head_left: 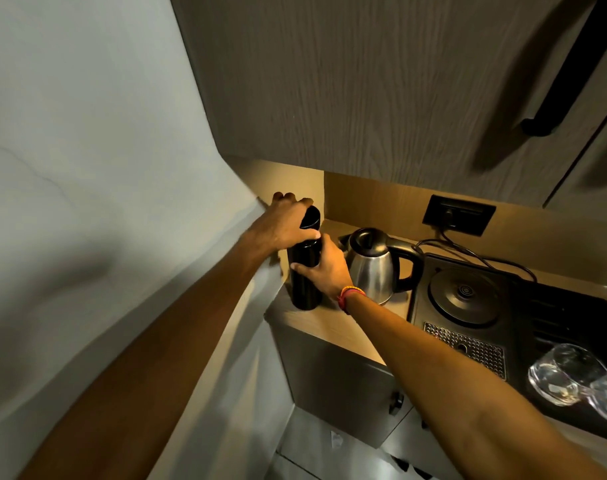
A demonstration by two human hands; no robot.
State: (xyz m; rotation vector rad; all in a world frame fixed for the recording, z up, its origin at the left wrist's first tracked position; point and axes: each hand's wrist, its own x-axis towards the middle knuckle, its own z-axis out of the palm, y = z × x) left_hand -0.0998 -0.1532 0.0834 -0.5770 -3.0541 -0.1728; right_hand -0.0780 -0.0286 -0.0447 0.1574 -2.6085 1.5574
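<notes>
A tall black flask [302,282] stands upright on the wooden counter [333,327] in the left corner. My right hand [324,268] grips the flask's upper body from the right, with a red and yellow band on the wrist. My left hand [284,221] holds the flask's black cap [310,218], tilted just above the flask's mouth. I cannot tell whether the cap still touches the flask.
A steel kettle [376,266] with a black handle stands right of the flask. A black tray [523,327] holds the kettle base [464,294], a drain grille and two upturned glasses [568,374]. A wall socket [458,214] and cable sit behind. Cabinet doors hang overhead.
</notes>
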